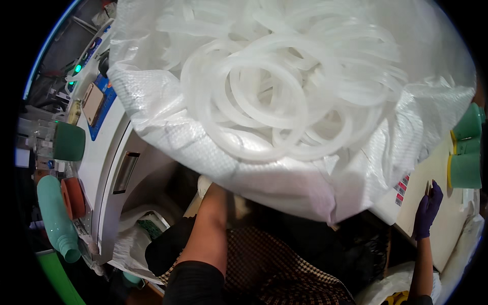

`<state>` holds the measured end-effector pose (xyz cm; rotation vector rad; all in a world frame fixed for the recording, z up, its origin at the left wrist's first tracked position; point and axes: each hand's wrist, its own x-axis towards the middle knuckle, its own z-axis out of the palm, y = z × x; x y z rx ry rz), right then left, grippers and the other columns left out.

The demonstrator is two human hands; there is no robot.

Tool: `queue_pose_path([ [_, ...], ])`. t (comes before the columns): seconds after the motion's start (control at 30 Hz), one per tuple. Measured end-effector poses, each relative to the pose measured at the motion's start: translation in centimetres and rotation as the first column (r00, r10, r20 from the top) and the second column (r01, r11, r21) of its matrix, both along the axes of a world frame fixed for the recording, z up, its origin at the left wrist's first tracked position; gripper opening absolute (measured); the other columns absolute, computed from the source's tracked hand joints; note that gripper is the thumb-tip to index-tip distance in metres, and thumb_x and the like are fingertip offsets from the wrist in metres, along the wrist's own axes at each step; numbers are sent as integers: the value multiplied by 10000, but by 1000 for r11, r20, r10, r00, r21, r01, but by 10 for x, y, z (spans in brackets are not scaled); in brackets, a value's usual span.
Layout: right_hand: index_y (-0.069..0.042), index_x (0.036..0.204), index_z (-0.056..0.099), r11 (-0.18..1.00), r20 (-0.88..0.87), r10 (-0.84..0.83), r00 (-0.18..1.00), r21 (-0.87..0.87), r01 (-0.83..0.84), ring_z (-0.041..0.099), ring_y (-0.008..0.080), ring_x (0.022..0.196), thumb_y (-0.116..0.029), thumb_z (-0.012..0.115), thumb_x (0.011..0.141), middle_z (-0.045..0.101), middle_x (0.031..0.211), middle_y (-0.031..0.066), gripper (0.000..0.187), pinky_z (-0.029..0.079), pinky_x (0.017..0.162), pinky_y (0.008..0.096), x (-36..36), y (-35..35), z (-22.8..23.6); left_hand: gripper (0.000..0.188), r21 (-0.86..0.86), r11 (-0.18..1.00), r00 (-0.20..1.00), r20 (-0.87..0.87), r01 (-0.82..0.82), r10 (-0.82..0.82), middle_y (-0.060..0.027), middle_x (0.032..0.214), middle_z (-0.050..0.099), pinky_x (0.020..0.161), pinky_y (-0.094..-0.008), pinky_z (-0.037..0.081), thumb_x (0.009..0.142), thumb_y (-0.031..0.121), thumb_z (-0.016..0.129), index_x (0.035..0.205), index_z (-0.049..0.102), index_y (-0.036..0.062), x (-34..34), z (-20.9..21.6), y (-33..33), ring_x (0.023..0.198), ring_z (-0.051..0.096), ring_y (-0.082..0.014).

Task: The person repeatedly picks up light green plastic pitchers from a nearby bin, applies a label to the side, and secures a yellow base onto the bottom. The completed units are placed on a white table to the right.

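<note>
A large white woven plastic bag (pixel 157 112) fills the upper middle, its mouth open towards me. Many translucent white plastic rings (pixel 300 109) are heaped in it. My left hand (pixel 204 185), with a whitish covering at the wrist, reaches up to the bag's lower left side. The bag hides its fingers, so their grip does not show. At the right, my right hand (pixel 426 212) in a purple glove is over a pale tabletop (pixel 414 226), apart from the bag. Its fingers are closed around a thin, dark sliver too small to name.
Green cups (pixel 465 165) with yellow rims stand at the far right. On the left, a white machine (pixel 109 152) carries a phone (pixel 92 104). Nearby are a dark green cup (pixel 69 142), a green bottle (pixel 57 218) and a reddish-brown part (pixel 75 198). A white sack (pixel 129 239) stands below.
</note>
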<state>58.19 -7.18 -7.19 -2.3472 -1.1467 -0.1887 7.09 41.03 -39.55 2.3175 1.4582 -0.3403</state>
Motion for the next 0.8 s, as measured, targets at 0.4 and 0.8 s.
queue_pose_path([
  [0.4, 21, 1419, 531, 992, 77, 34, 996, -126, -25, 483, 318, 1354, -67, 451, 1010, 535, 1425, 167, 426, 340, 1175, 419, 4, -2, 2, 488, 197, 977, 977, 179, 79, -115, -215, 1358, 612, 1095, -493, 446, 970, 286, 541, 1410, 557, 75, -19, 5, -54, 1330, 544, -376],
  [0.8, -13, 1344, 597, 999, 113, 42, 993, 9, -43, 537, 340, 1261, 20, 483, 896, 575, 1321, 184, 463, 405, 1111, 422, -11, 18, 11, 463, 98, 842, 845, 27, 530, -535, -243, 1359, 627, 1093, -523, 436, 862, 294, 635, 1265, 692, 73, -36, -11, -177, 1282, 580, -411],
])
